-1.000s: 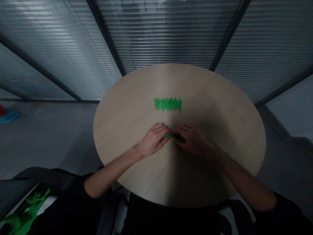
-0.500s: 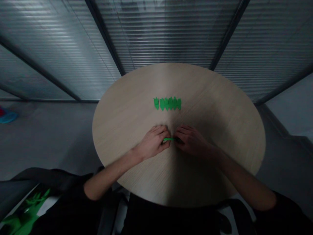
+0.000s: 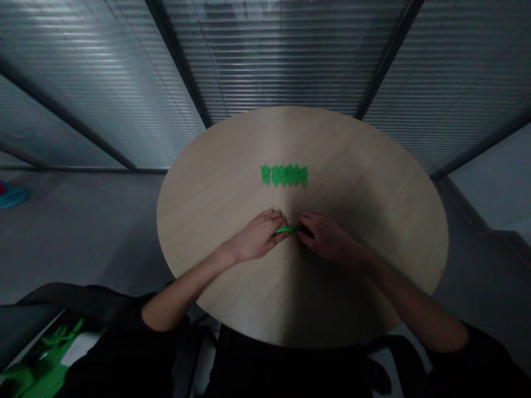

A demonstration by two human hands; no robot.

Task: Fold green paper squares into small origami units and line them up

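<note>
A narrow green strip [image 3: 284,229], likely folded paper though its material is hard to make out, spans the small gap between my two hands. The fingers of my left hand [image 3: 264,233] are closed on its left end. My right hand [image 3: 321,232], in deep shadow, pinches the right end, and its fingertips are partly hidden. Both hands rest low over the round wooden table [image 3: 232,166]. Beyond them several flat green pointed pieces [image 3: 286,175] lie side by side in a row, with the leftmost one slightly apart.
At my lower left, a container holds green material [image 3: 45,365] and a white piece [image 3: 81,347]. Glass partitions with blinds [image 3: 282,61] stand behind the table. A blue object [image 3: 13,196] lies on the floor at far left.
Both hands have shifted slightly away from me, carrying the green strip along. It now looks a little more curved. The row of green pieces has stayed put.
</note>
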